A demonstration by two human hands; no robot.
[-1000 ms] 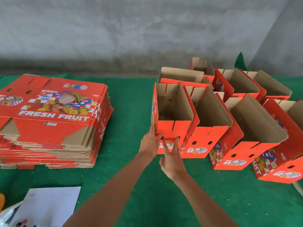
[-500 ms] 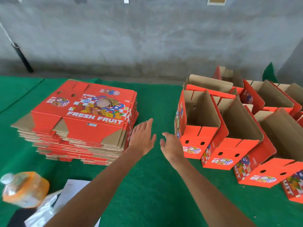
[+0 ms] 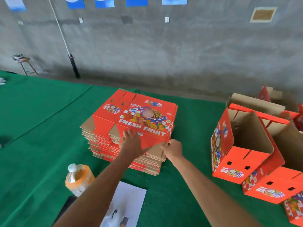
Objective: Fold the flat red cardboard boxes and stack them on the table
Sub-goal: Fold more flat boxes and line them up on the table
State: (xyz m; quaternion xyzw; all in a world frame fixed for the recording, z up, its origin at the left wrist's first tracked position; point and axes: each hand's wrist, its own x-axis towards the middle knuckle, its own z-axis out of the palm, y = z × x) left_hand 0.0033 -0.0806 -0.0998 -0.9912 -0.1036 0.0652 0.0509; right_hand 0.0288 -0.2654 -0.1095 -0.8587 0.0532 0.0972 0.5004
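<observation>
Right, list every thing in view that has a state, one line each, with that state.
Stack of flat boxes: unfolded, piled on the green table.
Top flat box: lying flat, printed side up.
Left hand: fingers spread, resting on the top flat box.
Right hand: pinching the top box's near corner.
Folded boxes: erected, open-topped, leaning in a row.
Bottle: upright, capped.

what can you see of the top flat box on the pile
The top flat box is an unfolded red corrugated sheet printed with FRESH FRUIT, cartoon fruit art and checkers, its brown flaps showing at the near edge, with small holes punched near the far left corner. It lies level on the stack of flat boxes on the green table. The left hand rests on its near edge; the right hand pinches its near right corner.
</observation>
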